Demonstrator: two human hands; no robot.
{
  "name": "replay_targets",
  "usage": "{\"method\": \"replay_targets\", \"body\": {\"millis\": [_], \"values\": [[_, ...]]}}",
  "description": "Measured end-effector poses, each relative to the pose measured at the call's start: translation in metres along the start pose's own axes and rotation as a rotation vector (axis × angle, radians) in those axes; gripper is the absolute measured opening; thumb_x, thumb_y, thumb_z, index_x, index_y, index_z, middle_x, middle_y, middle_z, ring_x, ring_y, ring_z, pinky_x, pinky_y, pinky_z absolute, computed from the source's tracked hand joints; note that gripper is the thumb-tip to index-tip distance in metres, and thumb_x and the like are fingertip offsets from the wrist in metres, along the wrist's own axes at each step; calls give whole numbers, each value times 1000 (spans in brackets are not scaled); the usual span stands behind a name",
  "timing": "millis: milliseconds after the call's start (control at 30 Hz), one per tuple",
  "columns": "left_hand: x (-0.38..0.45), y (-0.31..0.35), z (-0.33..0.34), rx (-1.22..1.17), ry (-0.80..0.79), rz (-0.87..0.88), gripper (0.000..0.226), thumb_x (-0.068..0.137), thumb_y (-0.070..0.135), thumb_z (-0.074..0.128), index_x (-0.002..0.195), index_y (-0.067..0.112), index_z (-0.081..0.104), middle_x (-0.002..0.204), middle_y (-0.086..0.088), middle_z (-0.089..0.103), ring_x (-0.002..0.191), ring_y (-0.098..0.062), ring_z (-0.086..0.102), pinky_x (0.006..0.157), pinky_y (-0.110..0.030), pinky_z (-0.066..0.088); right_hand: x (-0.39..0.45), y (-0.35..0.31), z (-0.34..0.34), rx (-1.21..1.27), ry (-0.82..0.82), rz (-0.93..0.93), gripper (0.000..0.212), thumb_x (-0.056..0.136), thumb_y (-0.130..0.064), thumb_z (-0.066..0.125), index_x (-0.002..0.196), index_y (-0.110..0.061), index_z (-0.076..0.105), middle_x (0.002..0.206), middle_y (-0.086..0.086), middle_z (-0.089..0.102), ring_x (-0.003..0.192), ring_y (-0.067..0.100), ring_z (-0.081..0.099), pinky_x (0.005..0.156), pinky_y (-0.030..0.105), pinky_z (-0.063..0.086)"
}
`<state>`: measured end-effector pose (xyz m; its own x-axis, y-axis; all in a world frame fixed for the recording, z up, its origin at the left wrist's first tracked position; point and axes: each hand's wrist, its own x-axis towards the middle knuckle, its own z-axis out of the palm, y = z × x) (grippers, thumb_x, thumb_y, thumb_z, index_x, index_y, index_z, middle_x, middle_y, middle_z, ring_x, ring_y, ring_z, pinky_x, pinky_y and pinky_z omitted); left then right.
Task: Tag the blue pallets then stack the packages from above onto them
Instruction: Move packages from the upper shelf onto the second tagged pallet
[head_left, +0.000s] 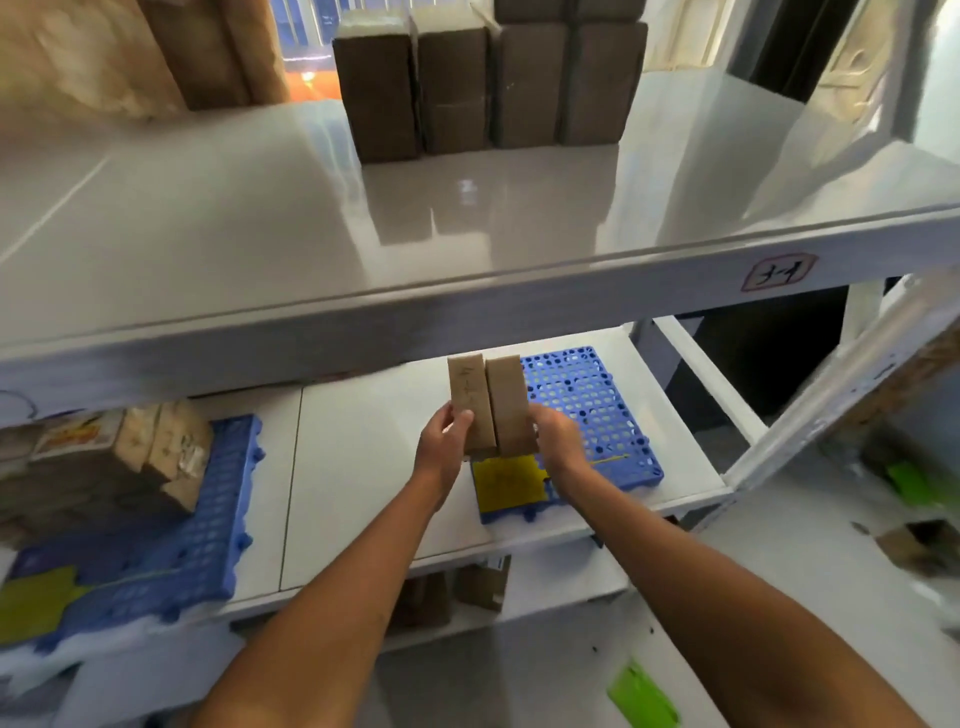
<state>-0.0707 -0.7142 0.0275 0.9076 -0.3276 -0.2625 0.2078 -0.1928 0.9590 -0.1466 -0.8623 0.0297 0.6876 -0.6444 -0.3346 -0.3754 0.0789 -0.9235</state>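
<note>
The person's left hand grips one brown package and the right hand grips a second package, the two held upright and pressed side by side above the near left part of the right-hand blue pallet, which lies on the lower shelf and carries a yellow tag at its near left corner. A second blue pallet at the left of the same shelf bears stacked packages and its own yellow tag. More brown packages stand in a row at the back of the upper shelf.
</note>
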Motion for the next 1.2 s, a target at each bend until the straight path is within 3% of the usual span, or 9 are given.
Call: {"method": "replay_targets", "body": {"millis": [100,200,300,433,633,767,867,1033,1200], "values": [[13,0,8,52,59,-69,44,102,41,55,137,16,47,129,-4,59,112,-24,62,97,-42,58,8,-8,6,-79,6,-53,31,97,-26,59,124,-13,66,110,4,70,89,17,65,58,21,49],[28,-3,13,112,96,-94,41,103,45,51,132,16,49,133,-10,59,114,-26,61,99,-45,57,21,-15,11,-107,39,-73,35,96,-20,62,131,-13,62,118,6,72,92,18,67,45,8,42],[38,-7,15,125,103,-93,42,103,45,49,135,17,52,136,-10,61,116,-28,62,98,-46,58,32,-15,16,-150,51,-104,37,99,-23,63,135,-13,64,123,6,71,104,18,66,61,13,46],[45,-11,13,149,91,-29,44,104,47,48,138,20,52,137,-7,60,112,-20,59,89,-32,58,37,-10,17,-120,74,-102,38,99,-27,66,134,-14,64,127,6,70,109,16,65,69,14,49],[47,-10,14,163,35,-29,48,106,50,39,143,21,50,141,-7,58,122,-24,58,87,-29,53,35,-7,18,-92,63,-93,44,102,-31,62,142,-14,58,135,8,65,121,23,62,96,35,58],[38,-1,10,175,3,-61,61,106,57,26,154,21,37,153,-7,48,138,-29,49,108,-43,48,27,-15,8,-103,39,-52,49,107,-39,46,149,-14,52,146,6,58,132,23,54,106,39,47],[21,9,6,250,21,-3,59,108,54,18,152,20,39,156,-9,45,141,-27,45,108,-36,42,15,-25,-5,-232,4,-128,44,110,-36,36,133,-9,62,130,11,64,127,30,57,104,41,44],[-28,42,-10,651,57,106,63,108,50,15,161,19,29,166,-8,32,151,-29,32,124,-48,27,-28,-53,-37,-591,-56,-262,47,109,-41,31,137,-10,53,138,16,56,127,37,55,94,43,40],[-103,93,-19,890,109,305,59,106,55,20,150,26,46,159,-6,44,145,-30,42,117,-47,37,-95,-85,-76,-827,-47,-392,59,108,-47,33,157,-12,37,165,8,35,147,30,40,116,46,34]]}}
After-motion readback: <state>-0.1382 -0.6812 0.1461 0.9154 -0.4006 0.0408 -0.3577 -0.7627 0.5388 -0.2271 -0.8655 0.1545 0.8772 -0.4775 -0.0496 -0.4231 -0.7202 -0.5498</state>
